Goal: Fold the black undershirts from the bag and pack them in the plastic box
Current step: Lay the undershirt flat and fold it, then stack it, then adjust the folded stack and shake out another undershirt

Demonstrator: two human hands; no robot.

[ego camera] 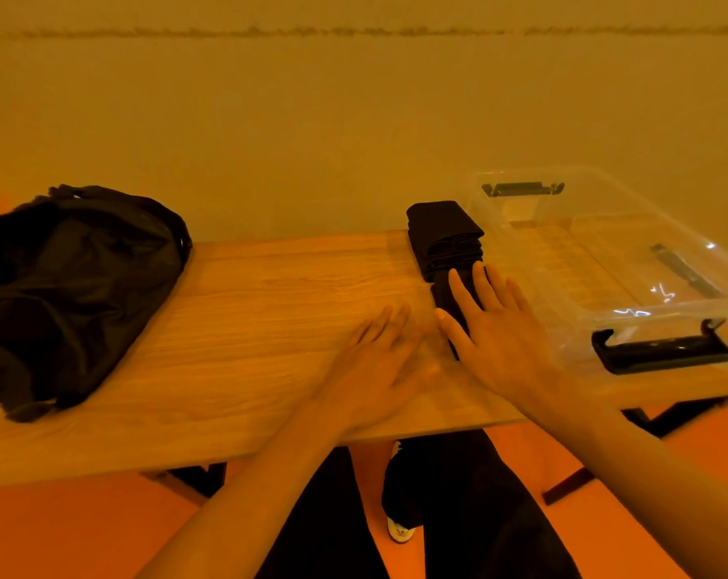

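The bag [74,286] lies at the left of the table [270,311], the plastic box [667,309] at its right. Just left of the box, a folded undershirt [447,298] runs lengthwise away from the person, with a folded stack [443,236] beyond it. The right hand [495,328] presses it, fingers straight; the left hand [379,357] is spread flat beside it, empty.

1. Bag [74,286]: black.
2. Folded undershirts [443,236]: black.
3. Plastic box [596,261]: clear, with black handles [663,348].
4. Desk [249,328]: light brown, wood-grain pattern.
5. Floor [61,537]: orange.
6. Wall [312,119]: plain yellowish tan.
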